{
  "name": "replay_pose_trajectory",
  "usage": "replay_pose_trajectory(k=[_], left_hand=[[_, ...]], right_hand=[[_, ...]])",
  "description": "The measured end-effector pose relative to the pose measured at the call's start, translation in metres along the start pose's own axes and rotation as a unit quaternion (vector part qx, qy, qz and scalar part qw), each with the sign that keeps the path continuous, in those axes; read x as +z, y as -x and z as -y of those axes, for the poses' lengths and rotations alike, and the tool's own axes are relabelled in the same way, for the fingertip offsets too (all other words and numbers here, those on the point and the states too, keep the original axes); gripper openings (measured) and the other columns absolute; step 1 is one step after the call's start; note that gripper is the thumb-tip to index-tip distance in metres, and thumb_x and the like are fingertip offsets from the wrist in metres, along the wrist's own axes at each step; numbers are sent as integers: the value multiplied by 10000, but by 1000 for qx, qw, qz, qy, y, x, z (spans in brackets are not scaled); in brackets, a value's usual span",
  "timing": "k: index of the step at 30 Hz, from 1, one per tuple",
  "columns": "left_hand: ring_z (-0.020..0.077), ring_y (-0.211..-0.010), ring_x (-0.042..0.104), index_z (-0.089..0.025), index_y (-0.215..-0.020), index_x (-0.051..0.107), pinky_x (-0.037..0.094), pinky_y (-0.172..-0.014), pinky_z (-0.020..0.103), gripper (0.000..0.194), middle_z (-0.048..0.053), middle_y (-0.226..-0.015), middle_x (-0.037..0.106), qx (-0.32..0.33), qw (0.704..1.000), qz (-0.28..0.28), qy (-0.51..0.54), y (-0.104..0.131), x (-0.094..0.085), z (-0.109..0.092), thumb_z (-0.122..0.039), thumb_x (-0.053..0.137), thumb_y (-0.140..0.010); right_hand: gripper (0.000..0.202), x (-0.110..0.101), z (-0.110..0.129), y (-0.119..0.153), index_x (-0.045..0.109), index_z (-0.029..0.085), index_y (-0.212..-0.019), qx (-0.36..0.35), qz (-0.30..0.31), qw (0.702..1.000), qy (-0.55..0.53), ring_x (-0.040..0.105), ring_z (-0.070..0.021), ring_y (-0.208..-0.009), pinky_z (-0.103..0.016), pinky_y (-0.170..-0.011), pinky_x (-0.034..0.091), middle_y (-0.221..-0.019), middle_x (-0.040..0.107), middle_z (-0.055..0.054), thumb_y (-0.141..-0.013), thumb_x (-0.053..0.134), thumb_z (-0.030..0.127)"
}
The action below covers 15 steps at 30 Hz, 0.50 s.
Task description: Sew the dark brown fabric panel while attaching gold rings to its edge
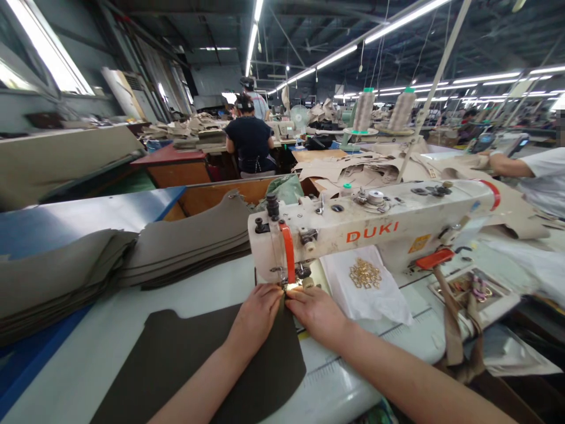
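A white sewing machine (379,227) with an orange stripe stands before me, its lamp lit at the needle. Under its head lies a dark grey-brown fabric panel (189,347), spread over the pale machine table. My left hand (258,312) rests on the panel just left of the needle, fingers drawn together and pressing its edge. To the right of the needle, my right hand (315,309) has its fingers closed at the same edge. Both sets of fingertips nearly meet at the presser foot. What lies beneath them is largely hidden.
Stacked fabric panels (189,241) lie at left. Gold-coloured metal rings (365,274) sit on a white cloth (335,288) beside the machine. A tray (481,288) and brown straps (452,324) are at right. A person (249,138) sits ahead; another person's arm (512,165) shows at right.
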<state>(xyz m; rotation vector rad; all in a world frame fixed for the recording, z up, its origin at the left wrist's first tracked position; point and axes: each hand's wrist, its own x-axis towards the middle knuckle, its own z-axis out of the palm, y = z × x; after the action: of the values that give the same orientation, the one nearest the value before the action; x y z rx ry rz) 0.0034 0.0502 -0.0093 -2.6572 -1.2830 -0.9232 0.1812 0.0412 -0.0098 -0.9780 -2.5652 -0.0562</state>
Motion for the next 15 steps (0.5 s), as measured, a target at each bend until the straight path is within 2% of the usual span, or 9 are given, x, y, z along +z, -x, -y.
replay_pose_trajectory(k=[7,12,15], left_hand=[[191,-904,642,-137,-956,652,558,-837,357,223,80,-932,701,5,999,18,-32,6,-6,-5,-110,439,-895],[213,-999,645,-98,-1045,644,539,-893,380,291,128,-1044,703,35,996,31,-81,16,-5,-4,-108,391,-902],[216,-1032,639,-92,-1056,647,536,-902,371,327,143,-1074,698,48,993,48,-99,19,-3,-1,-84,364,-894]], right_hand=[[70,-7,2,7,637,143,-924,-32,-31,998,-34,607,-181,-948,-297,-861,469,-1009,681,-56,-867,597,152],[54,-9,3,9,630,149,-907,-36,-15,999,-27,605,-173,-933,-286,-836,467,-941,681,-43,-875,591,170],[61,-7,3,8,627,152,-904,-38,-5,999,-19,597,-168,-951,-277,-859,454,-968,677,-43,-890,574,180]])
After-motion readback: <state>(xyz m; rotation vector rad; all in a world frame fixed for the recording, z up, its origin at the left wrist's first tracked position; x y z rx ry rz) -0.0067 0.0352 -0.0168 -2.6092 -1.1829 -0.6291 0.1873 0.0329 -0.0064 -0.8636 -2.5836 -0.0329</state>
